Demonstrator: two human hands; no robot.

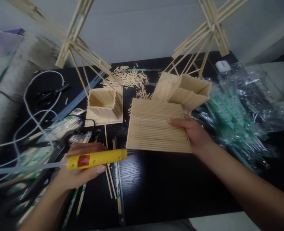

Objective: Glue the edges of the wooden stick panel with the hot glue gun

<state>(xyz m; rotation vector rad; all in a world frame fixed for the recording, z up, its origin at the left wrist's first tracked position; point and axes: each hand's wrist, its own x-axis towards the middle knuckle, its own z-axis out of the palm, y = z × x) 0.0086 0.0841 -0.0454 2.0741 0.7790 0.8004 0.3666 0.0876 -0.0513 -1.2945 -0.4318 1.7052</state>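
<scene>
My left hand [86, 170] is closed around a yellow hot glue gun [98, 158], with a pale glue stick [48, 165] sticking out of its back end. The gun's nozzle points right, just below a flat panel of wooden sticks [156, 128]. My right hand [195, 133] grips this panel by its right edge, thumb on top, holding it tilted above the table. Behind the panel stands a box-like stick structure [190, 89] with open top. Another small stick box [103, 102] stands on a square stick base to the left. Tall stick frames [72, 38] rise from both.
Short cut stick pieces [127, 77] lie heaped at the back of the black table [156, 186]. Clear and green plastic wrappers [238, 118] pile up on the right. Wrapped chopsticks [119, 192], a white cable [27, 96] and black-handled scissors [45, 96] lie on the left.
</scene>
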